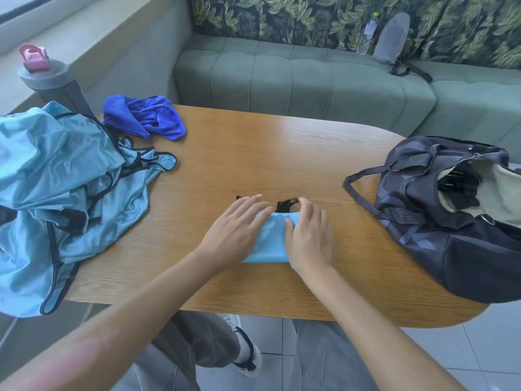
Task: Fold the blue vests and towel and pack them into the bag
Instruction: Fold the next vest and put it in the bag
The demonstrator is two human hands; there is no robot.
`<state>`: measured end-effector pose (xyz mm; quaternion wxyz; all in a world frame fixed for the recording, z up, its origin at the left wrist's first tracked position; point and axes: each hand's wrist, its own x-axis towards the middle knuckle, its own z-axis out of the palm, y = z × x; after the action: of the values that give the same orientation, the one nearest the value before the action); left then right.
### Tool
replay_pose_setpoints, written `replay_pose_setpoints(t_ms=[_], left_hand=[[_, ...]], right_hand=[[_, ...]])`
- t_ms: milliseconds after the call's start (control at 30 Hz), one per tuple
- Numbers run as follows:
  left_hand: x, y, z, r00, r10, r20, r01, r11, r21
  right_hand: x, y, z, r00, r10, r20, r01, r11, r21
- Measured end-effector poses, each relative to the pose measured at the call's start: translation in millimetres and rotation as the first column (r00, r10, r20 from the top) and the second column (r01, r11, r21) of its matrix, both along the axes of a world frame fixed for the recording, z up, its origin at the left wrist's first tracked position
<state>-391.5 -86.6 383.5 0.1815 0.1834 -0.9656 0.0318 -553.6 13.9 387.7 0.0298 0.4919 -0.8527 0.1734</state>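
Observation:
A light blue vest point(269, 242), folded into a small narrow bundle with black trim showing at its far end, lies on the wooden table point(253, 159) in front of me. My left hand point(235, 228) rests flat on its left side with fingers spread. My right hand point(308, 235) presses on its right side, fingertips curled over the far end at the black strap. A heap of unfolded light blue vests point(62, 193) covers the table's left end. A crumpled dark blue towel point(146, 117) lies at the far left. The dark bag point(439, 221) sits open at the right end.
A grey bottle with a pink lid point(48, 77) stands behind the vest heap. A green sofa point(304, 80) runs behind the table and carries a clear water bottle point(368, 33) and a grey pouch point(392, 38). The bag's strap point(358, 190) loops onto the tabletop.

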Motion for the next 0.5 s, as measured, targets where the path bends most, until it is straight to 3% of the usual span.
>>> replay_pose_setpoints(t_ms=[67,167,333,500], left_hand=[[-0.5,-6.6,-2.9,0.983,-0.024,0.181,0.004,0.994,0.107],[2.6,-13.9,-7.9,0.942,0.017,0.337,-0.104,0.964,0.243],[-0.5,-12.4,-14.2,0.924,0.087,0.373,-0.212,0.928,0.308],[-14.8,-12.4,8.6,0.938,0.118,0.326,-0.206,0.946,0.252]], right_hand=[[-4.0,0.2,-4.0,0.998,0.066,-0.022,-0.065,0.998,0.019],[-13.9,-0.9,-10.6,0.98,0.183,0.085,-0.196,0.961,0.193],[-24.5,-1.8,-15.6,0.964,0.214,0.157,-0.259,0.889,0.377],[-24.0,-1.3,-10.6,0.963,0.225,0.147,-0.264,0.894,0.361]])
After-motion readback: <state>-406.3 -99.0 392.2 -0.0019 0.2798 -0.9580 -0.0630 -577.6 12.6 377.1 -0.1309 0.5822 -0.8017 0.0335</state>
